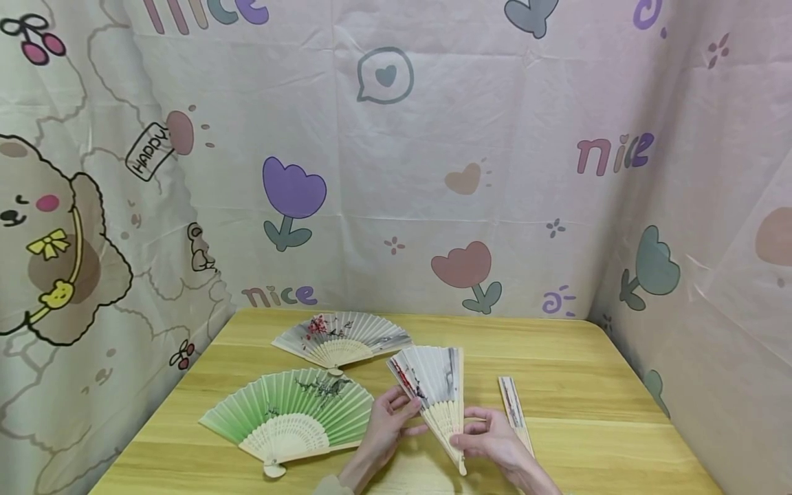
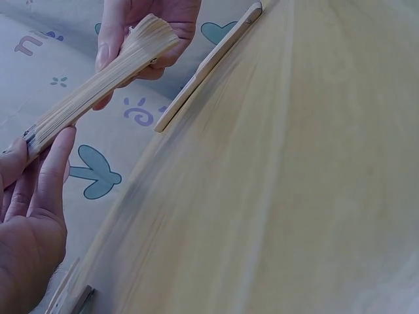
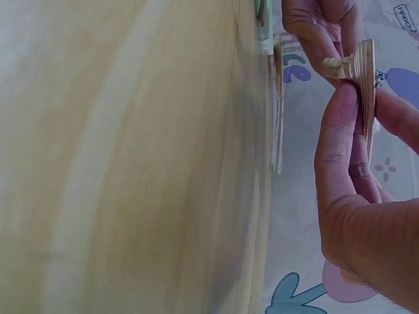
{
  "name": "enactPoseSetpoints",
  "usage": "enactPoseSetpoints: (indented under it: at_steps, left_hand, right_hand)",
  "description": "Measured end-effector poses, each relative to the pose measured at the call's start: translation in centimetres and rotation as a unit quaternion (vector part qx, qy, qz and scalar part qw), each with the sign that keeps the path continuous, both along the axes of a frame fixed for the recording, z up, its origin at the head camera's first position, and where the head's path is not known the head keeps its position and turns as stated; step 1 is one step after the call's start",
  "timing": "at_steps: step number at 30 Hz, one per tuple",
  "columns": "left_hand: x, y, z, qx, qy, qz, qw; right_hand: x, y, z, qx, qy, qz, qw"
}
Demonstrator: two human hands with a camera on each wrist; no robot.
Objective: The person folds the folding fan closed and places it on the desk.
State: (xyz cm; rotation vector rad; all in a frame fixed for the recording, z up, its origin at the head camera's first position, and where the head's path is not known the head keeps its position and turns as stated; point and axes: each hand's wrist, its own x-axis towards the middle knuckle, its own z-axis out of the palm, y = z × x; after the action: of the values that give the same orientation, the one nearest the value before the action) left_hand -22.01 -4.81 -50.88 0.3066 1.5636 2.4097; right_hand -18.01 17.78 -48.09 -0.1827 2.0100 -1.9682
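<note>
A partly spread folding fan [image 1: 438, 385], white and grey with red blossoms and pale ribs, is held up over the table between both hands. My left hand [image 1: 391, 425] pinches its left edge between thumb and fingers. Near the pivot end, my right hand [image 1: 489, 434] grips the ribs on the right side. In the left wrist view the fan's bundled ribs [image 2: 98, 85] run between the two hands. The right wrist view shows the stacked rib ends [image 3: 359, 73] between thumb and fingers of the right hand [image 3: 353, 170].
A fully spread green fan [image 1: 346, 405] lies at the left front of the wooden table [image 1: 594, 385]. Behind it lies a spread white-grey fan [image 1: 365, 330] with red blossoms. A folded fan [image 1: 512, 405] rests just right of my right hand. Printed cloth [image 1: 396, 137] hangs around the table.
</note>
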Motion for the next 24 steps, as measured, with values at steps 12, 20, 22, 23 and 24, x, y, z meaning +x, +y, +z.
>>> enactPoseSetpoints:
  at_steps: [12,20,22,23,24]
  left_hand:
    - [-0.04,0.23,-0.18,-0.015,0.004,0.007,0.9999]
    - [-0.01,0.18,-0.17,-0.009,0.008,0.010,0.9999]
    - [0.00,0.14,-0.11,-0.007,0.006,0.014,0.9999]
    - [0.00,0.13,-0.09,-0.006,0.005,0.016,0.9998]
    - [0.00,0.12,-0.07,-0.006,0.004,0.017,0.9998]
  right_hand:
    - [0.10,-0.05,-0.11,0.003,0.007,0.008,0.9999]
    - [0.35,0.08,0.00,0.017,0.044,0.034,0.9983]
    - [0.44,0.06,0.04,0.028,0.050,0.036,0.9977]
    - [0.51,0.04,0.07,0.036,0.052,0.036,0.9973]
    - [0.55,0.03,0.10,0.041,0.054,0.038,0.9970]
